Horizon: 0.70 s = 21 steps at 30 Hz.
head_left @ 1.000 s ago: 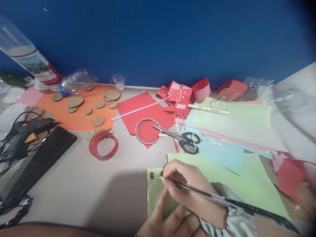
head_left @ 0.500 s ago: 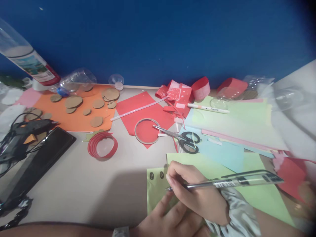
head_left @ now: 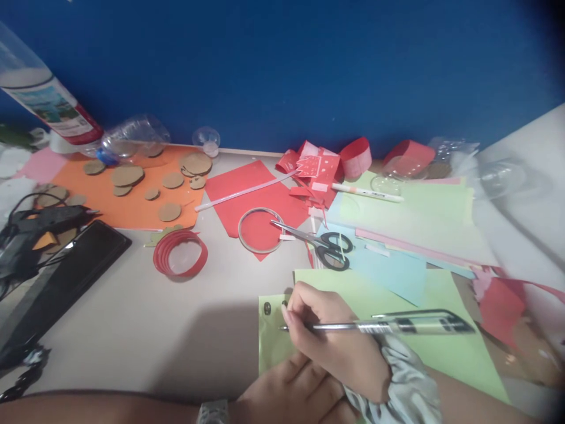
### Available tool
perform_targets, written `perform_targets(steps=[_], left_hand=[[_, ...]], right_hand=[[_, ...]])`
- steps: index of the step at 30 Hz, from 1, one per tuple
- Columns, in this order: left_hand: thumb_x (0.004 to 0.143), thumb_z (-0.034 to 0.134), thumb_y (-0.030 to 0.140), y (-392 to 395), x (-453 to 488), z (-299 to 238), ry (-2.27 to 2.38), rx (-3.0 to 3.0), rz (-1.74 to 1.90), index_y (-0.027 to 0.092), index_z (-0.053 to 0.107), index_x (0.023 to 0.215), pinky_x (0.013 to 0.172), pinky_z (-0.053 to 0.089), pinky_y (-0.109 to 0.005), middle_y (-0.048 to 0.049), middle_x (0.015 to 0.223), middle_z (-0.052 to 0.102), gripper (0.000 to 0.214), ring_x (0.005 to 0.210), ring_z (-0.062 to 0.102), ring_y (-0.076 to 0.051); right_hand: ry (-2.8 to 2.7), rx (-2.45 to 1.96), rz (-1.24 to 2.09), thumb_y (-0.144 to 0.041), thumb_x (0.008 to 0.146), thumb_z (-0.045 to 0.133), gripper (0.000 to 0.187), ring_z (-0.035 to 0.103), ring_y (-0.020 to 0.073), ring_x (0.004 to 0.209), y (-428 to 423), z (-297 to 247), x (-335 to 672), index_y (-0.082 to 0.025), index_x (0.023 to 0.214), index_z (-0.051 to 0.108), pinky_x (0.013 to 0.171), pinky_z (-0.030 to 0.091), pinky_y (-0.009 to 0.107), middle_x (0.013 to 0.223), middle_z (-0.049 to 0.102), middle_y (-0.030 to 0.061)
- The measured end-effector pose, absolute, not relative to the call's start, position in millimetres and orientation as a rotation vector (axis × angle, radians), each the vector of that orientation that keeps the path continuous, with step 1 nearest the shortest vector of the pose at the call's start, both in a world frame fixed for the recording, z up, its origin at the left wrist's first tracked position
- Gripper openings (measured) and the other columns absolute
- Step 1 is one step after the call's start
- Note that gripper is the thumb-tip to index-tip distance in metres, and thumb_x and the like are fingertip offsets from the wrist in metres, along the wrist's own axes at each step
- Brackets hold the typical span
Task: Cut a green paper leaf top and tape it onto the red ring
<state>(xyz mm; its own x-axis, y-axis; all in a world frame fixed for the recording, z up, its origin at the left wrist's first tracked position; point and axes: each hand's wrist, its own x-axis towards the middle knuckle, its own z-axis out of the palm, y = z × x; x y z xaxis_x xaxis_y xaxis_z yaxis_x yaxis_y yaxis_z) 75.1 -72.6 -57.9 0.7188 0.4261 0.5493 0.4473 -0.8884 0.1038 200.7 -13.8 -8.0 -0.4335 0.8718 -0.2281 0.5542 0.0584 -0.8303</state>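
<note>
My right hand point(head_left: 338, 341) pinches a clear-barrelled black pen point(head_left: 384, 327). The pen's tip is over a small light green paper point(head_left: 270, 347), just below two dark oval marks; the right one is partly covered by my fingers. Lying on the lower part of that paper, my left hand point(head_left: 291, 391) has its fingers stretched out beneath the right hand, which hides some of them. A larger green sheet point(head_left: 445, 359) extends under my right wrist. Just beyond the sheets lie black-handled scissors point(head_left: 324, 242), their blades across a grey ring point(head_left: 241, 231).
A red paper ring point(head_left: 159, 259) sits left of centre. Cardboard discs point(head_left: 127, 175) lie on orange paper point(head_left: 150, 218). A black phone point(head_left: 103, 235) and a glue gun point(head_left: 35, 221) are at far left. Plastic bottles point(head_left: 136, 135) and red paper scraps point(head_left: 318, 168) line the blue wall point(head_left: 282, 70).
The pen tip has moved slightly left and up on the small green paper, below the second oval. My left fingers have drawn back from the pen tip. The camera view has shifted slightly.
</note>
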Motion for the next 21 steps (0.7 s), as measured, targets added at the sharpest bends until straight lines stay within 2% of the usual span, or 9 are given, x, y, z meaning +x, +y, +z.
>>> perform_targets(steps=[6,17,21], left_hand=[[0.091,0.051,0.024,-69.9,77.1,-54.5,-0.741,-2.874,-0.963,0.023,0.066,0.084,0.095,0.031,-0.035,0.0042,0.078,0.066,0.016,0.079,0.059,-0.016],[0.089,0.054,0.023,-69.9,77.9,-53.9,-0.743,-2.893,-0.974,0.022,0.067,0.086,0.092,0.032,-0.035,0.0032,0.081,0.066,0.014,0.084,0.060,-0.017],[0.089,0.054,0.024,-72.2,77.8,-56.5,-0.752,-2.869,-0.972,0.023,0.068,0.089,0.093,0.032,-0.036,0.0026,0.086,0.066,0.014,0.087,0.060,-0.018]], right_hand=[[-2.029,-1.439,1.287,-0.022,0.089,0.047,0.027,0.034,0.0070,0.047,-12.2,-6.6,197.9,-0.021,0.066,0.033,0.045,0.028,0.019,0.053,0.035,-0.0086],[-2.006,-1.420,1.308,-0.023,0.090,0.046,0.026,0.034,0.0074,0.048,-12.5,-11.4,200.5,-0.021,0.067,0.033,0.046,0.027,0.020,0.055,0.035,-0.0083],[-1.982,-1.394,1.331,-0.023,0.091,0.043,0.025,0.035,0.0078,0.049,-11.8,-10.0,200.8,-0.021,0.068,0.032,0.047,0.029,0.020,0.057,0.039,-0.0075]])
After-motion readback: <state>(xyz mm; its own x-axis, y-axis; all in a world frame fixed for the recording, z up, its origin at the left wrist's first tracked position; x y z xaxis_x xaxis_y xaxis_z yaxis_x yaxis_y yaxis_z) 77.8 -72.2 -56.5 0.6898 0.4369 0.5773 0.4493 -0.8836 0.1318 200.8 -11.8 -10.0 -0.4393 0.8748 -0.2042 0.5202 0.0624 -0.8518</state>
